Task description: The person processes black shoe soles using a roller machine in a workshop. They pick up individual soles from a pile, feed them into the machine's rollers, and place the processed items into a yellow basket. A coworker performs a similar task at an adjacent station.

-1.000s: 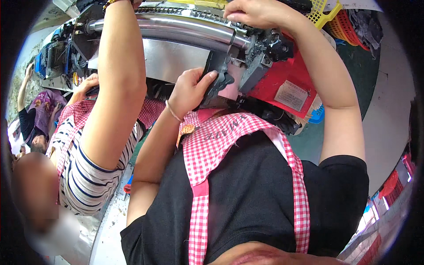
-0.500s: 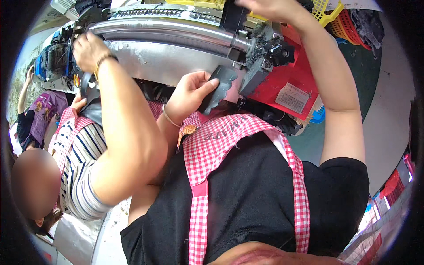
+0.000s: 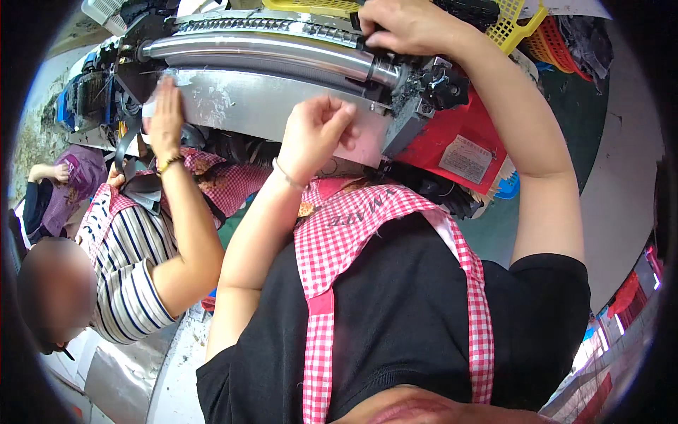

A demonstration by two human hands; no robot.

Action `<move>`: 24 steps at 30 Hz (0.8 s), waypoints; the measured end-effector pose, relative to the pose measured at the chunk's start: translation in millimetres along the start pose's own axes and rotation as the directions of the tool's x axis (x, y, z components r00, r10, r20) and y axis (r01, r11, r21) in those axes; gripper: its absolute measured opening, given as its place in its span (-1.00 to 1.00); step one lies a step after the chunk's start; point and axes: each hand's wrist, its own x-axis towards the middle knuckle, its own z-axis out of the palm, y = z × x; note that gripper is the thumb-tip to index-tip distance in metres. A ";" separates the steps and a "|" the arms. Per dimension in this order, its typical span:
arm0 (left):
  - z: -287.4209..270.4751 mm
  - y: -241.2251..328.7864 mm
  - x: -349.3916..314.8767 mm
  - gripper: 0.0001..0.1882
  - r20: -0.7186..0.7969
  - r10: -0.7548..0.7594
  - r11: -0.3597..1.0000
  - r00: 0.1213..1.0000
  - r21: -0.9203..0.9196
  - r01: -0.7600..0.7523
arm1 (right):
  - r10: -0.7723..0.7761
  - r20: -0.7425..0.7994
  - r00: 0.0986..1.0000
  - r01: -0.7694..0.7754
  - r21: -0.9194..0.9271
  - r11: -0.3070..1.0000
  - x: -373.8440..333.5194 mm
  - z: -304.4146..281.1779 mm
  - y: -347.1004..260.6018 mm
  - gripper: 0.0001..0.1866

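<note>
My left hand [image 3: 316, 138] hovers over the metal plate in front of the roller machine, fingers curled in with the thumb against them; nothing shows in it. Beyond the right end of the shiny steel roller [image 3: 272, 48], my right hand [image 3: 401, 27] reaches over with bent fingers. A bit of a flat black piece [image 3: 355, 20] shows at those fingertips, mostly hidden. Below the roller slopes the smooth metal plate [image 3: 240, 102]. No scalloped black piece is visible in front of the roller.
At the left, a co-worker's hand [image 3: 167, 116] rests flat at the plate's end; their other hand holds black strips [image 3: 127, 150]. A red panel [image 3: 452, 152] with a paper label adjoins the machine's right end. Yellow [image 3: 519, 25] and orange [image 3: 554, 46] baskets stand behind it.
The scalloped black piece has left my left hand, which stays near the plate. My right hand has come lower and left, toward the roller. The co-worker's arm has drawn back onto the plate.
</note>
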 end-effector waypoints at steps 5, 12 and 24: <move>-5.3 10.9 -41.7 -0.49 0.240 -0.052 0.960 0.969 -0.254 0.115 | -0.041 -0.472 0.880 0.093 0.088 0.992 -34.5 -47.7 -47.9 -0.88; 2.7 57.6 -60.6 -0.13 0.334 0.309 0.600 0.891 -0.795 0.090 | -0.594 -0.433 0.678 0.350 -0.519 0.779 -104.0 -9.4 -135.9 -0.80; 1.9 30.7 -66.5 -0.23 0.339 0.328 0.706 0.882 -0.708 0.010 | -0.096 -0.901 0.423 0.026 -0.093 0.995 -96.5 -15.0 -41.6 -0.71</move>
